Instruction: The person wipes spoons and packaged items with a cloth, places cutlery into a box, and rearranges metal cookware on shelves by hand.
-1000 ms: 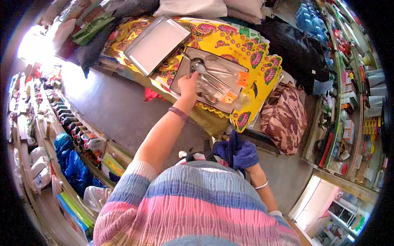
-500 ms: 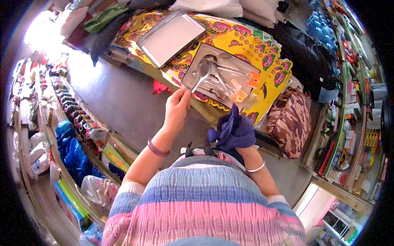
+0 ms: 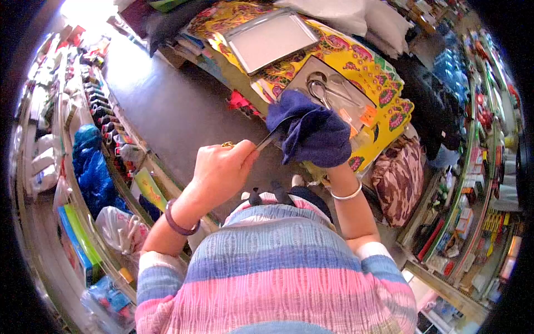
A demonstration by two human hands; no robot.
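Note:
My left hand (image 3: 225,167) is closed round one end of a metal utensil (image 3: 267,140). The utensil's other end runs into a dark blue cloth (image 3: 311,131), whose folds hide most of it. That cloth covers the fingers of my right hand (image 3: 338,171) and is bunched in it. Just behind the cloth lies a shallow tray (image 3: 303,68) with several metal spoons or ladles (image 3: 317,83), clear wrapping and an orange label (image 3: 367,115). An empty-looking metal-rimmed tray (image 3: 272,42) sits to its left on the yellow patterned cloth (image 3: 389,92).
Shelves with bottles (image 3: 105,119) and a blue plastic bag (image 3: 89,167) line the left side. A camouflage bundle (image 3: 399,181) is right of the table. More goods shelves (image 3: 467,183) stand at the far right. White sacks (image 3: 384,25) lie behind the table.
My left hand lifted the utensil out of the tray and brought it back towards my body. My right hand moved up with the blue cloth, which now meets the utensil. The view has shifted.

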